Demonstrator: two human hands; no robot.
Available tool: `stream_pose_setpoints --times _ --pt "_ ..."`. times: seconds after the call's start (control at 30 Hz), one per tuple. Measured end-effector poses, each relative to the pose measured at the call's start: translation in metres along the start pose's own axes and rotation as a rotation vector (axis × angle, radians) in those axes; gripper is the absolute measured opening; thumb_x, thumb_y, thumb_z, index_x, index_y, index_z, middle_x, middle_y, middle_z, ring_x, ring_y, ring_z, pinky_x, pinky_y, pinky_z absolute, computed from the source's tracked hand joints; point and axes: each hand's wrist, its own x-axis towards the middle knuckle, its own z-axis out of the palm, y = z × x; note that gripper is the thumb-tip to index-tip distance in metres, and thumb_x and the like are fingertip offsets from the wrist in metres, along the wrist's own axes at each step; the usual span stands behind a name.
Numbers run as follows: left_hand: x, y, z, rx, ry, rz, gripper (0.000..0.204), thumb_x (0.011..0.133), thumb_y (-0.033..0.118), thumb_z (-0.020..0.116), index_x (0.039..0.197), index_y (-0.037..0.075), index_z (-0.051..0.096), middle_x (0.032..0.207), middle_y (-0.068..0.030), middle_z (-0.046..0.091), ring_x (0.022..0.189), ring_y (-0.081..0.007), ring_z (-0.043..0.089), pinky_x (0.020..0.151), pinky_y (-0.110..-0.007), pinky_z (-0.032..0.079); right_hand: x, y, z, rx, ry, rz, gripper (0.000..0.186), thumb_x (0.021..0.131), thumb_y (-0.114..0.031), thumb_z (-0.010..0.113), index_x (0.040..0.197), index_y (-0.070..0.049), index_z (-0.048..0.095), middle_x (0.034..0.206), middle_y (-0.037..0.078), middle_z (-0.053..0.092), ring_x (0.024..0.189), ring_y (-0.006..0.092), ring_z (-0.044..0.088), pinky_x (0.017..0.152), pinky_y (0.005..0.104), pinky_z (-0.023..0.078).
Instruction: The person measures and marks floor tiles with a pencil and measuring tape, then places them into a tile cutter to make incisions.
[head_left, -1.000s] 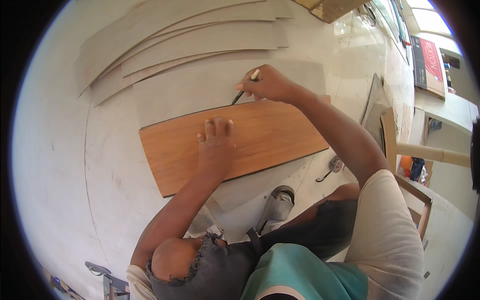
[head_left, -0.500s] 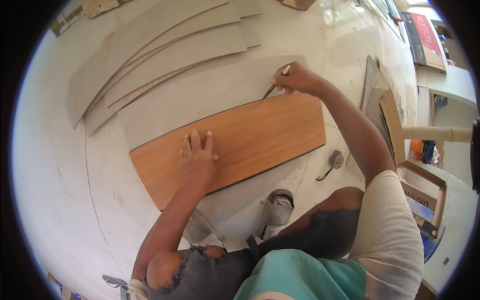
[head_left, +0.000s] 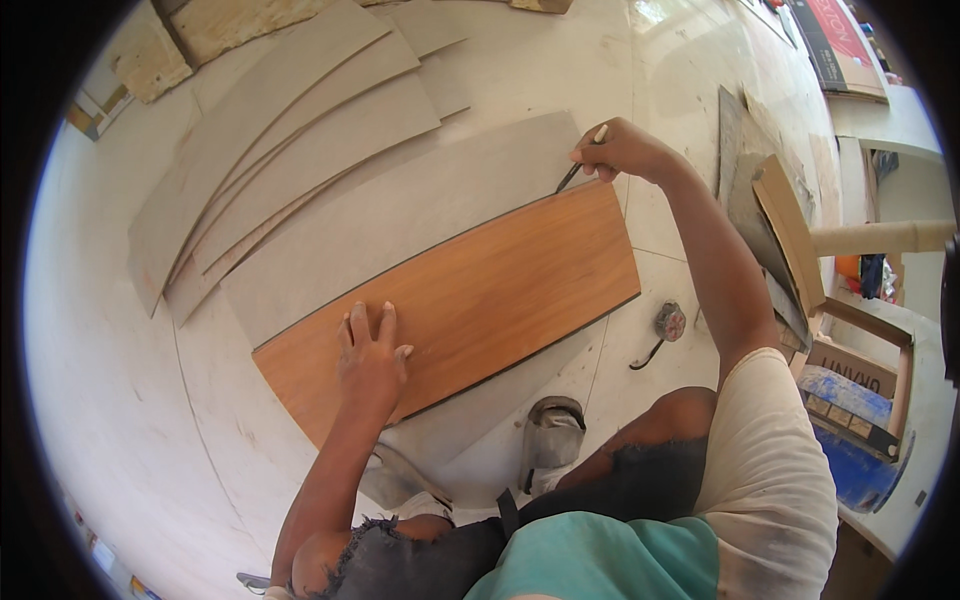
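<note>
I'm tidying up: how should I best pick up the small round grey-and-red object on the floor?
Probably by its rounded body, from above and the right: the thin dark hooked strip extends lower left, and the brown wood-look board lies left.

The place looked like an indoor building site or a makeshift workshop; the view did not settle which. Dust and scuffs marked the pale tiled floor (head_left: 110,300), where long grey panels (head_left: 320,165) lay fanned in an overlapping pile. Nearby lay a wood-grain plank (head_left: 500,280), with a pen (head_left: 570,177) at its edge, and a tape measure (head_left: 670,322). Rough slabs (head_left: 741,165), a printed carton (head_left: 835,45) and an open cardboard box (head_left: 906,372) crowded the right side.
</note>
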Motion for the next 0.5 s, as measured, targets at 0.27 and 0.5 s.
stream_pose_setpoints --times 0.27,0.5 --pt "0.001 0.004 -0.005 0.039 0.009 0.021 0.061 0.080 0.022 0.072 0.134 0.010 0.047 0.136 -0.0224 0.035 0.120 -0.0411 0.041 0.091 -0.047 0.046 0.000 0.022 -0.027 0.034 0.043 0.028 0.022 0.082 -0.022 0.070 0.083 0.000 0.068 0.066 0.004 0.062 0.052 0.0095 0.052 0.053 0.0258 0.046" --pt "0.001 0.004 -0.003 0.057 -0.012 0.011 0.062 0.080 0.023 0.072 0.135 0.011 0.047 0.136 -0.0234 0.035 0.119 -0.0420 0.041 0.091 -0.049 0.046 0.002 0.035 -0.041 0.035 0.062 0.023 0.021 0.081 -0.021 0.070 0.082 0.000 0.067 0.066 0.004 0.061 0.053 0.0104 0.053 0.054 0.0264 0.047"
